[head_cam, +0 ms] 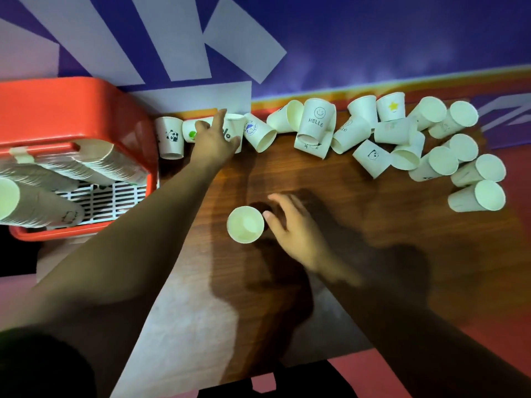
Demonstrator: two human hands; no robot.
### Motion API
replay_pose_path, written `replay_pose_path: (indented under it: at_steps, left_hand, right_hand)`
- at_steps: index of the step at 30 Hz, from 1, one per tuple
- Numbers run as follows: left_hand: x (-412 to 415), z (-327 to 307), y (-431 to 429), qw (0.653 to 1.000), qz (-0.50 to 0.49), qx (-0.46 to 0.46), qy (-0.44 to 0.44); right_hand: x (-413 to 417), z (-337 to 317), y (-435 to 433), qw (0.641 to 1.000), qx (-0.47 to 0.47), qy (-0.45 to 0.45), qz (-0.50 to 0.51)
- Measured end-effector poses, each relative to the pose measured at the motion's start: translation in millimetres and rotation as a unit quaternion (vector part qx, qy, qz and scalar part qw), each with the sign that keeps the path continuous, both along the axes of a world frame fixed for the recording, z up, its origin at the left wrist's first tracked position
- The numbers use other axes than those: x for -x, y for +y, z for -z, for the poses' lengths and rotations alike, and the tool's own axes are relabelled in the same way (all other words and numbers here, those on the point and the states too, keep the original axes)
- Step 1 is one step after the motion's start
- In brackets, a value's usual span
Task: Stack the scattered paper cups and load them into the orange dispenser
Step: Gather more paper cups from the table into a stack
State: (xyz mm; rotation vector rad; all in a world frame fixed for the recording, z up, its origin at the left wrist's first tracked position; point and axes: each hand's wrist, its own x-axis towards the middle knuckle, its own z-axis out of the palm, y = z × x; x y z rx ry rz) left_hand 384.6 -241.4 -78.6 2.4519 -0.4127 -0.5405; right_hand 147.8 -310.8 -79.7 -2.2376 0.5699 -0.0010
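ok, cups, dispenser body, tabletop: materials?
Cups: thin white paper, matte, with printed drawings. Dispenser: orange plastic by the look, smooth, rounded moulded corners. Tabletop: dark wood grain, slight sheen; probably laminate, could be real wood.

Both forearms are bare from the wrist upward, with no watch, band or ring to be seen on the left hand (214,139) or the right hand (296,231). A dark sleeve (37,366) covers the left upper arm, ending near the elbow. The right arm's upper part is in shadow.
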Motion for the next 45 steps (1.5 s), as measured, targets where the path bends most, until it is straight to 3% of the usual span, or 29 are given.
replay_pose_path:
  at_steps: [8, 14, 20, 24, 28, 32, 36, 45]
  left_hand:
    - [-6.5, 20.8, -3.2, 0.999, 0.001, -0.021, -0.044]
    - [17.5, -16.3, 31.0, 0.991, -0.002, 0.117, -0.061]
    - [68.8, -50.4, 81.6, 0.948, -0.009, 0.315, 0.05]
    - [102.3, -63.1, 99.1, 0.925, 0.007, 0.369, 0.09]
    - [128.9, -61.9, 108.5, 0.936, 0.016, 0.337, 0.096]
    - [142.2, -51.3, 113.3, 0.974, 0.07, 0.214, 0.032]
    - [150.9, -35.9, 108.5, 0.986, 0.09, 0.139, 0.025]
    - [158.2, 9.0, 92.2, 0.99, 0.07, 0.089, 0.086]
  right_hand:
    - [-27.3, 2.8, -90.8, 0.972, 0.036, -0.026, 0.231]
    - [-79.4, 0.5, -134.7, 0.966, 0.114, -0.022, 0.232]
    - [-117.2, 1.8, -162.1, 0.968, 0.139, 0.048, 0.202]
    - [-124.7, -2.5, -169.5, 0.974, 0.157, 0.083, 0.142]
    - [-125.7, -9.7, -161.9, 0.98, 0.165, 0.047, 0.1]
    - [-113.7, -14.8, -152.0, 0.985, 0.137, -0.024, 0.099]
    - [-88.8, -32.9, -138.5, 0.989, 0.079, -0.1, 0.069]
    - [-24.4, -79.3, -72.2, 0.994, -0.064, -0.089, -0.014]
